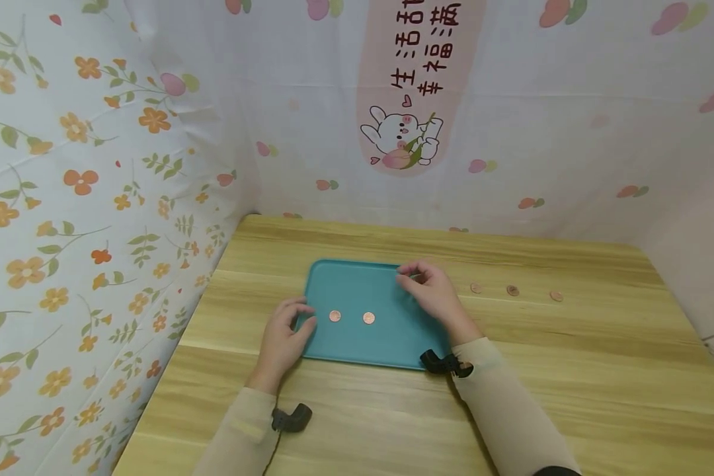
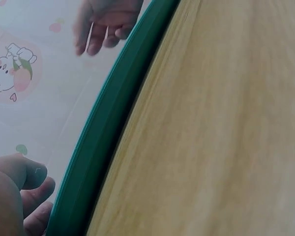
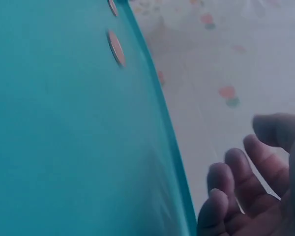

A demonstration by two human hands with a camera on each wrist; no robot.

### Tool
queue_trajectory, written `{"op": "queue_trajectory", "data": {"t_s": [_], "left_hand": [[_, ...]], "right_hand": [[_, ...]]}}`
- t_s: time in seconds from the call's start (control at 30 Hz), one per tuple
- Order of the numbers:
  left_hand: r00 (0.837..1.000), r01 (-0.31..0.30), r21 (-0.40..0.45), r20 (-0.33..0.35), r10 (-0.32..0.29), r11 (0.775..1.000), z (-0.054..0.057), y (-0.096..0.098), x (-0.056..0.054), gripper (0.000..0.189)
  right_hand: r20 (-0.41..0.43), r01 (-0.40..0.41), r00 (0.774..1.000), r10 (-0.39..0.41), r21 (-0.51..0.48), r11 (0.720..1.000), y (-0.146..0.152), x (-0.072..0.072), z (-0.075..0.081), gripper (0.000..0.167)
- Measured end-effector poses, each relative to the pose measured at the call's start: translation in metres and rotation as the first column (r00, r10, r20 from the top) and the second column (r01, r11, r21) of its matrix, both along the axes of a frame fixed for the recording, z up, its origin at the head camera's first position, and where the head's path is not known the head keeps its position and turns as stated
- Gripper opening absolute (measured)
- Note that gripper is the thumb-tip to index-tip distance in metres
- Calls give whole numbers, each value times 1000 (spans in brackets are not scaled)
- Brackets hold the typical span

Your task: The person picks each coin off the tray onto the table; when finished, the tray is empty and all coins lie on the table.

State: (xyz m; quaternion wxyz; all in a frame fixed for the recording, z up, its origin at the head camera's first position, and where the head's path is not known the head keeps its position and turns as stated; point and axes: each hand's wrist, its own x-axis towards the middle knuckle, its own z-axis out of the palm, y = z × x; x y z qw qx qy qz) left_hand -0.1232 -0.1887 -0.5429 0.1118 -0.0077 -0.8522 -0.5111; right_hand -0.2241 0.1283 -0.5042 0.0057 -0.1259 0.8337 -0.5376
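Observation:
A teal tray point(image 1: 357, 344) lies on the wooden table, with two copper-coloured coins, the left one point(image 1: 334, 316) and the right one point(image 1: 369, 318), flat on it. My left hand point(image 1: 285, 334) is beside the tray's left edge, fingers loosely bent, holding nothing I can see. Over the tray's right side hovers my right hand point(image 1: 433, 291), its fingers relaxed and apart in the right wrist view, with no object visible between them. To its right, three more coins lie in a row on the wood: a near one point(image 1: 475, 288), a darker one point(image 1: 513, 290) and a far one point(image 1: 556, 295).
The wooden table point(image 1: 595, 370) extends well to the right of the tray. A white curtain point(image 1: 309, 119) with fruit prints and a rabbit drawing hangs behind it, and a flowered cloth point(image 1: 107, 218) runs along the left side. Black wrist mounts sit on both sleeves.

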Motion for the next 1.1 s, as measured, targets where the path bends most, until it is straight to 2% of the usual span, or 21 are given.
{"op": "queue_trajectory", "data": {"t_s": [0.1, 0.23, 0.37, 0.6, 0.73, 0.97, 1.1], "left_hand": [[1000, 0, 6, -10, 1, 1000, 0, 2, 0, 16], [1000, 1, 7, -27, -1, 1000, -1, 2, 0, 18], [1000, 1, 7, -26, -1, 1000, -2, 2, 0, 18], [1000, 7, 9, -3, -7, 1000, 0, 2, 1, 16], [1000, 6, 9, 0, -6, 1000, 1, 2, 1, 15], [1000, -2, -6, 7, 2, 1000, 1, 2, 1, 13], [1000, -2, -7, 0, 2, 1000, 1, 3, 1, 14]], "right_hand": [[31, -103, 994, 102, 37, 994, -13, 5, -3, 26], [79, -226, 973, 218, 100, 969, -27, 15, -4, 26], [76, -287, 958, 277, 185, 940, -36, 22, -6, 26], [3, -309, 946, 325, 323, 895, -43, 28, -8, 27], [-20, -318, 937, 348, 361, 877, -44, 30, -9, 25], [-32, -305, 938, 344, 390, 869, -45, 30, -10, 23], [-19, -258, 958, 288, 386, 886, -45, 30, -10, 27]]}}
